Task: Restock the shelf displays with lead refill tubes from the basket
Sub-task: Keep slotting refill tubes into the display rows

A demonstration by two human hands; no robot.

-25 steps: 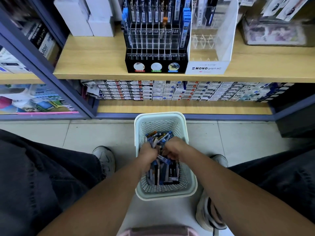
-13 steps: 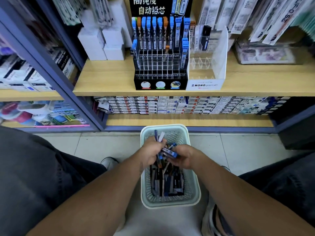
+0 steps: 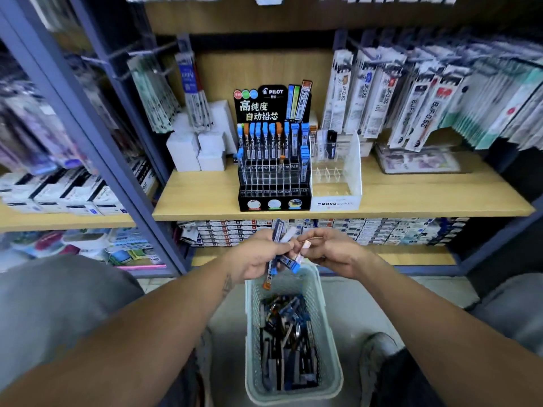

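Lead refill tubes (image 3: pixel 275 254) bunched in left hand (image 3: pixel 255 256), fingers curled round them, above basket (image 3: pixel 252 333). Right hand (image 3: pixel 332 250) pinches one tube end, likely sorting. Black display rack (image 3: pixel 273 171) on shelf (image 3: pixel 411 198) ahead, front slots vacant.

We cannot count the tubes (image 3: pixel 276 254) bunched in our left hand (image 3: pixel 255 257); fingers cover their middles. Our right hand (image 3: pixel 335 254) hides whatever it pinches. Motion blur smears the hanging packets (image 3: pixel 440 92) and the left shelves (image 3: pixel 44 142). Basket (image 3: pixel 252 333) contents are an unreadable tangle.
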